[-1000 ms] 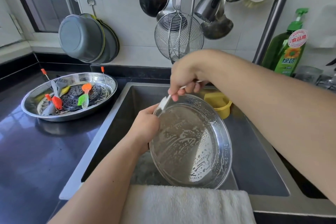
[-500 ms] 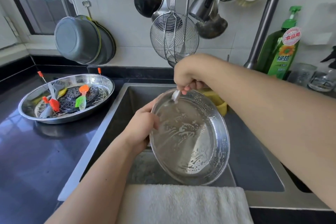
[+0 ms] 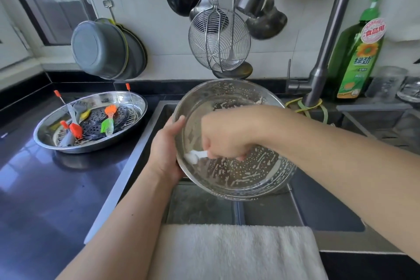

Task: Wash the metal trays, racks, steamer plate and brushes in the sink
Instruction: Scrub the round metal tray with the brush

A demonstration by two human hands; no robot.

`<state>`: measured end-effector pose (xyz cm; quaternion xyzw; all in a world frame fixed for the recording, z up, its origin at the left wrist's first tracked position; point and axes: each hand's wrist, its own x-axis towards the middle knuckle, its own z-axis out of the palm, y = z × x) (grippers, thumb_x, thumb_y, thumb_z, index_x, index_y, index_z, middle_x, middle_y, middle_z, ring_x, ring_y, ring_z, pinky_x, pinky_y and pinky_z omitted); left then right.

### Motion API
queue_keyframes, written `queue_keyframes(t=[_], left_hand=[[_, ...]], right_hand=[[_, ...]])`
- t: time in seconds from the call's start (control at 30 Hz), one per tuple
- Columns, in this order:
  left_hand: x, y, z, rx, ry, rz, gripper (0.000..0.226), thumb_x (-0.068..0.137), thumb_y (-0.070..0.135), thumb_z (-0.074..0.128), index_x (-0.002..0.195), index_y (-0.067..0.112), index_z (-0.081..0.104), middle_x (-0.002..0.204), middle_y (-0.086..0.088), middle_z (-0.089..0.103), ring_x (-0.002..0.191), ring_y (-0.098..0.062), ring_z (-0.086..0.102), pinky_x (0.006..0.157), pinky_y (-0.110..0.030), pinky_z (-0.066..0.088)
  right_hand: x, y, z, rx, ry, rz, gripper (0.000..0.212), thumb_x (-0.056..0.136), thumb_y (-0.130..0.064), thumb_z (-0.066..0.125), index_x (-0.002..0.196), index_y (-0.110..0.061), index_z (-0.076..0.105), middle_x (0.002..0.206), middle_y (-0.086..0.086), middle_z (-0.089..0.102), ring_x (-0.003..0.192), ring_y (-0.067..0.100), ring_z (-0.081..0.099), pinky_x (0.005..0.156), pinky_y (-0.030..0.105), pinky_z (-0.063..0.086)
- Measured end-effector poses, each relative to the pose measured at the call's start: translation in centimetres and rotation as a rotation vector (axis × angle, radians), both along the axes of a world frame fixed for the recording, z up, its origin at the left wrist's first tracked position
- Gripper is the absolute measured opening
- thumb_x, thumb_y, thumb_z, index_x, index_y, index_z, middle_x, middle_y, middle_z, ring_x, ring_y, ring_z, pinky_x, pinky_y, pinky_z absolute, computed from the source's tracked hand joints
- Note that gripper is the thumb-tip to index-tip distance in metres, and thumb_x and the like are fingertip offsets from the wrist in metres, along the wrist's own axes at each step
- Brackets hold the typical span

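A round metal tray (image 3: 247, 175), streaked with suds, is tilted up over the sink (image 3: 329, 202). My left hand (image 3: 167, 154) grips its left rim. My right hand (image 3: 229, 134) holds a white brush (image 3: 195, 156) whose head presses on the tray's lower left inside. On the counter at the left sits a second metal tray (image 3: 95, 143) holding a perforated steamer plate (image 3: 97, 124), a wire rack and several brushes with orange, green, yellow and grey heads.
The tap (image 3: 322, 70) rises at the back right of the sink, its spray head hanging above the tray. A green detergent bottle (image 3: 356, 52) stands beside it. Ladles and a wire skimmer (image 3: 219, 38) hang on the wall. A white towel (image 3: 236, 252) lies over the sink's front edge.
The tray has been lifted and tipped further up toward me. My right hand with the brush has moved from the tray's top rim down to its lower left inside.
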<state>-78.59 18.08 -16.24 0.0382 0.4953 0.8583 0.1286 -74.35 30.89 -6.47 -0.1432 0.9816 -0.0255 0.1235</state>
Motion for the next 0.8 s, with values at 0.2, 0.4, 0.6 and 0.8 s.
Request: queue_keyframes(t=[0.2, 0.4, 0.6, 0.8], left_hand=[[0.0, 0.1, 0.0, 0.066, -0.033, -0.012, 0.044, 0.107, 0.029, 0.046, 0.144, 0.010, 0.056, 0.129, -0.018, 0.070, 0.115, -0.036, 0.070, 0.087, -0.049, 0.061], [0.0, 0.6, -0.6, 0.065, -0.017, -0.027, 0.042, 0.109, 0.029, 0.040, 0.144, 0.011, 0.056, 0.135, -0.023, 0.065, 0.124, -0.041, 0.065, 0.100, -0.055, 0.052], [-0.2, 0.4, -0.6, 0.093, 0.037, 0.019, 0.040, 0.109, 0.027, 0.042, 0.144, 0.014, 0.057, 0.137, -0.019, 0.065, 0.127, -0.040, 0.063, 0.103, -0.060, 0.052], [0.0, 1.5, -0.5, 0.062, 0.076, 0.053, 0.035, 0.110, 0.019, 0.040, 0.139, 0.014, 0.059, 0.130, -0.022, 0.069, 0.121, -0.042, 0.066, 0.100, -0.057, 0.053]], right_hand=[[4.2, 2.2, -3.2, -0.071, -0.093, -0.024, 0.025, 0.102, -0.012, 0.049, 0.082, -0.007, 0.064, 0.070, 0.007, 0.052, 0.057, 0.019, 0.044, 0.046, 0.028, 0.033], [2.6, -0.5, -3.8, -0.276, 0.123, -0.129, 0.032, 0.092, -0.005, 0.050, 0.063, -0.015, 0.040, 0.075, 0.006, 0.047, 0.065, 0.023, 0.048, 0.053, 0.030, 0.031], [5.2, 0.2, -5.2, -0.239, 0.023, -0.046, 0.028, 0.089, -0.003, 0.052, 0.063, -0.009, 0.047, 0.076, 0.012, 0.054, 0.068, 0.031, 0.058, 0.058, 0.045, 0.047], [1.4, -1.6, -4.1, -0.365, 0.166, -0.181, 0.034, 0.095, -0.009, 0.050, 0.063, -0.014, 0.040, 0.069, 0.006, 0.048, 0.067, 0.025, 0.052, 0.054, 0.030, 0.034]])
